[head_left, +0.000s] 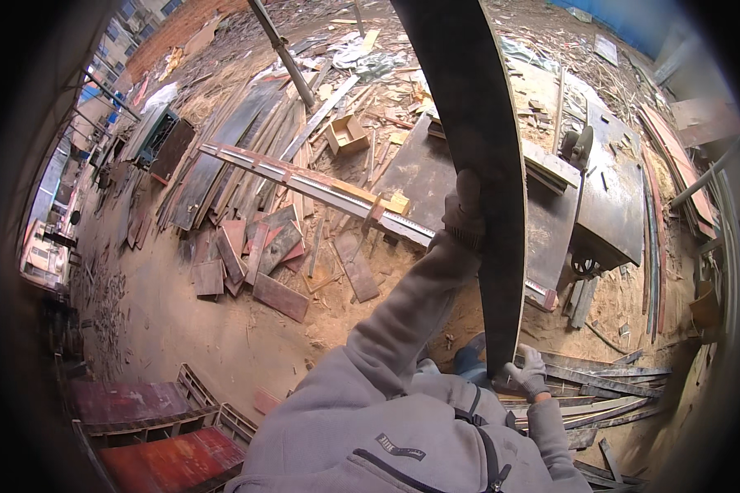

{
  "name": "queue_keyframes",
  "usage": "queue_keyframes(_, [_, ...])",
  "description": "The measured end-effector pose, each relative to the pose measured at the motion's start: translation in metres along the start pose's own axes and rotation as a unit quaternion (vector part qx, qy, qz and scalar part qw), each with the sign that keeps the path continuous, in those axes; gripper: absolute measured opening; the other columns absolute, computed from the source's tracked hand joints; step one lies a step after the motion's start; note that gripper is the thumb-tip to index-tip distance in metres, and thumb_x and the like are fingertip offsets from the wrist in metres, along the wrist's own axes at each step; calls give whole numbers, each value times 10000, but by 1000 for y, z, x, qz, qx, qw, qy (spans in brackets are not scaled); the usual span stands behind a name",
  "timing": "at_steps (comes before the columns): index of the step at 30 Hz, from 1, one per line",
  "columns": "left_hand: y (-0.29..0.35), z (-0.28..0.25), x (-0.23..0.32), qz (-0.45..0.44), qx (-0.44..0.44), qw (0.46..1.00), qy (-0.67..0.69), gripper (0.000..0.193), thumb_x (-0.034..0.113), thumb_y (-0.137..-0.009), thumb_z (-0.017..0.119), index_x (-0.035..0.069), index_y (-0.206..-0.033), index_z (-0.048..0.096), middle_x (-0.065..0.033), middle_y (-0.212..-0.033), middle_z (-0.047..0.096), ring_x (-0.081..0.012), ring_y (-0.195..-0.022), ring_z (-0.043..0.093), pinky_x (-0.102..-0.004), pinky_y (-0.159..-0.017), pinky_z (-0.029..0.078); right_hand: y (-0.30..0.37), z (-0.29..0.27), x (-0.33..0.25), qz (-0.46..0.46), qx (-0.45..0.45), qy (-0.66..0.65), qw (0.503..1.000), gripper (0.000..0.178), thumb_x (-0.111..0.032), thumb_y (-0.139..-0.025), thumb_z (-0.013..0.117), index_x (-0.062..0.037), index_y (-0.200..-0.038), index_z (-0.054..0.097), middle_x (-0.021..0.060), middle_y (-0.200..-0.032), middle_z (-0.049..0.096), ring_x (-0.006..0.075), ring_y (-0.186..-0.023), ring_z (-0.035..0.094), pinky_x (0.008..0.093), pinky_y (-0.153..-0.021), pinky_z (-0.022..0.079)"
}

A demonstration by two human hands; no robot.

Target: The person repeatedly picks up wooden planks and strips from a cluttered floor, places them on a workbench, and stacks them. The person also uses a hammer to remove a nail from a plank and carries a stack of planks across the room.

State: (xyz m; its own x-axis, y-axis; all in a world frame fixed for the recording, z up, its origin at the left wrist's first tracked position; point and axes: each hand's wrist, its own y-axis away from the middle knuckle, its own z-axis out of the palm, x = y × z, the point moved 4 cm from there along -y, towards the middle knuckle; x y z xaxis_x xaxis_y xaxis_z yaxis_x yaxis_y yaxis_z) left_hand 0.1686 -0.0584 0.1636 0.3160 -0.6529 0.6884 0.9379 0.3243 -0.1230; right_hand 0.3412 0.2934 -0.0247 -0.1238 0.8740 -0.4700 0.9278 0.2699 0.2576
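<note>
A long dark board (489,123) with a pale right edge stands before me, running from the top of the view down to my waist. My left hand (466,205), in a knitted work glove, is closed on the board's left edge at mid-length. My right hand (528,374), in a pale glove, grips its lower right corner. Behind the board lies a metal saw table (617,197) with a dark round guard or motor part (580,148) on top. A long rail with a measuring scale (329,193) crosses to the left; the board hides part of the table.
Scrap panels (279,246) lie piled on the sandy ground to the left. An open wooden box (347,134) sits beyond the rail. Dark wood strips (604,382) lie by my right side, red panels (173,456) at lower left. A slanted pole (284,53) rises at the back.
</note>
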Motion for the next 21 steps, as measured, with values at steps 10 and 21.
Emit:
queue_keyframes(10, [52, 91, 33, -120, -229, 823, -505, 901, 767, -855, 741, 5, -1330, 670, -260, -1109, 770, -380, -1100, 765, -455, -951, 582, -76, -327, -193, -271, 220, -686, 638, 1060, -678, -948, 718, 5, -1663, 338, 172, -1579, 556, 291, -1393, 602, 484, -1183, 498])
queue_keyframes(21, [62, 53, -38, -8, -332, 534, -778, 1068, 771, -780, 793, 81, -1542, 506, -178, -1351, 658, -358, -1269, 625, -509, -1149, 453, -91, -291, 49, 7, 453, -780, 431, 636, -552, -1037, 699, -46, -1423, 673, 137, -1374, 732, 312, -1208, 700, 469, -1093, 564])
